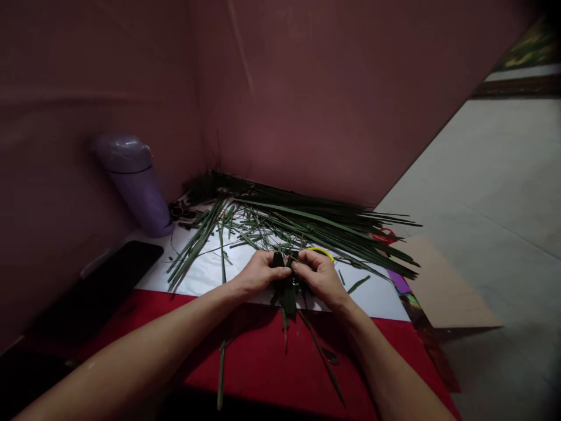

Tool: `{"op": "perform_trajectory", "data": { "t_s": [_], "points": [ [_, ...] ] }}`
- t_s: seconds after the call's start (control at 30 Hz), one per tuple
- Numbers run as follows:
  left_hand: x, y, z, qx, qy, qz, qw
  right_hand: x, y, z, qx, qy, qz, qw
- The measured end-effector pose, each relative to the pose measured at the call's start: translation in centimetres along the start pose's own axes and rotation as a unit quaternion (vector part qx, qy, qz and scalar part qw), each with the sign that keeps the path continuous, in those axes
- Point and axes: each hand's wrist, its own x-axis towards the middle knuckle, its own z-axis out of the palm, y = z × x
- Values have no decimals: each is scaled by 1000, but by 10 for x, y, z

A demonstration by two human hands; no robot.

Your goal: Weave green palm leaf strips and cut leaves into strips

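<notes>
Close together over the white sheet, both my hands hold a small bundle of folded dark green leaf strips (pixel 288 298). My left hand (pixel 262 272) pinches its left side between thumb and fingers. On the right side, the thumb and fingertips of my right hand (pixel 322 275) are closed on the same bundle. Loose ends of the strips hang down toward the red cloth (pixel 272 362). Behind my right hand shows a yellow ring-shaped handle (pixel 322 252); the rest of that object is hidden. Exactly how the strips are folded is too dark to make out.
Long green leaves (pixel 324 219) lie piled along the wall, with cut scraps on the white sheet (pixel 193 275). A purple tumbler (pixel 142 193) stands at the left, near a dark flat object (pixel 105 280). At the right edge is a brown board (pixel 447 286).
</notes>
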Motion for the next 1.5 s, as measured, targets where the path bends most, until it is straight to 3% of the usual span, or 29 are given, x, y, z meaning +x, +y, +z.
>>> {"op": "perform_trajectory", "data": {
  "t_s": [0.13,0.27,0.4,0.5,0.77,1.0,1.3,1.5],
  "points": [
    [-1,2,2,24,-11,15,1000,0,1,0,9,4,-7,1000],
    [-4,3,8,85,19,72,994,-3,0,2,-23,31,-57,998],
    [-8,5,10,223,70,159,959,-6,-1,2,-66,62,-116,989],
    [-10,6,9,290,73,208,931,-7,-2,0,-118,83,-178,973],
    [-9,5,7,293,42,326,898,-10,-5,-3,-204,123,-280,930],
    [-8,5,7,284,53,373,882,-15,-5,0,-234,206,-311,898],
    [-8,4,7,294,74,405,862,-16,-10,1,-227,231,-361,874],
    [-8,3,7,306,73,403,859,-17,-7,0,-292,189,-379,858]
  ]
}}
